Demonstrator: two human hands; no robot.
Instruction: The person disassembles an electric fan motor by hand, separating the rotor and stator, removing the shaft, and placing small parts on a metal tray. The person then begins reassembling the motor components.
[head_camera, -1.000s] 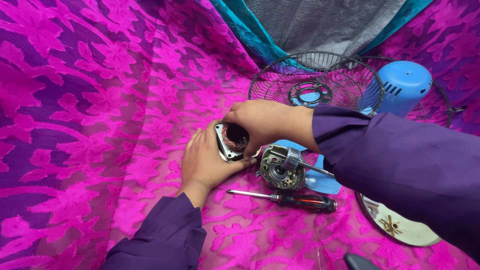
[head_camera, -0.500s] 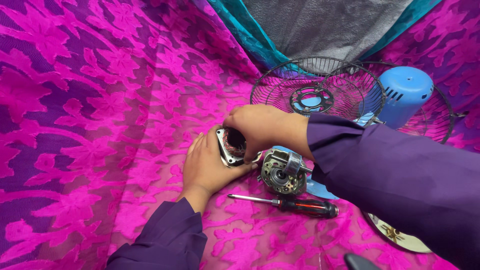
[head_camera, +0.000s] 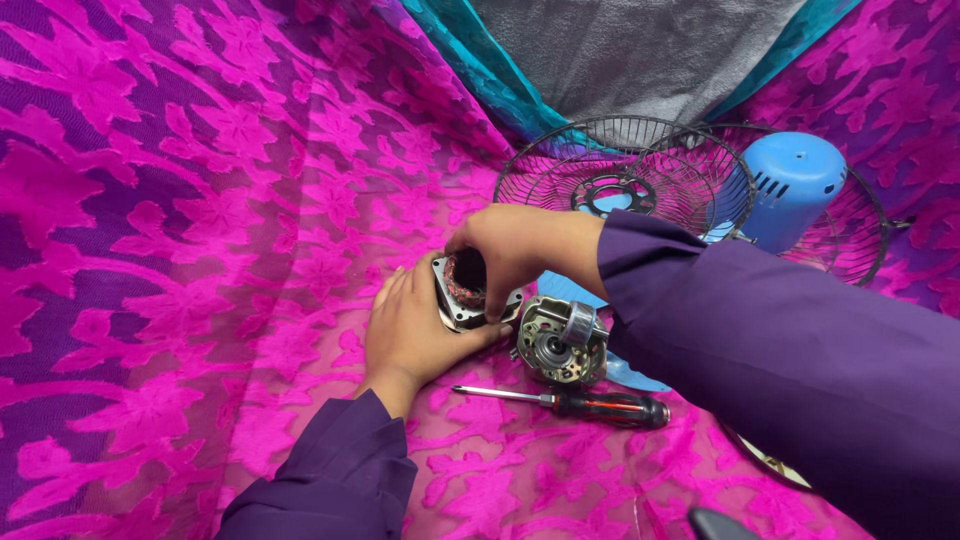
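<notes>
Fingers of left hand (head_camera: 415, 330) are cupped under motor stator (head_camera: 468, 292), and it is gripped from above by right hand (head_camera: 520, 245), fingers curled tight. Vs. a sec ago, both hands are kept in the same grip. Stator's coil is partly hidden. Nearby: motor housing (head_camera: 556, 342) & screwdriver (head_camera: 580, 403) on pink cloth (head_camera: 200, 200).

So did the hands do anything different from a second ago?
Hardly. Both hands keep gripping the square metal motor part, tilted slightly differently. The round motor piece, screwdriver, fan grilles and blue cover stayed put.
</notes>
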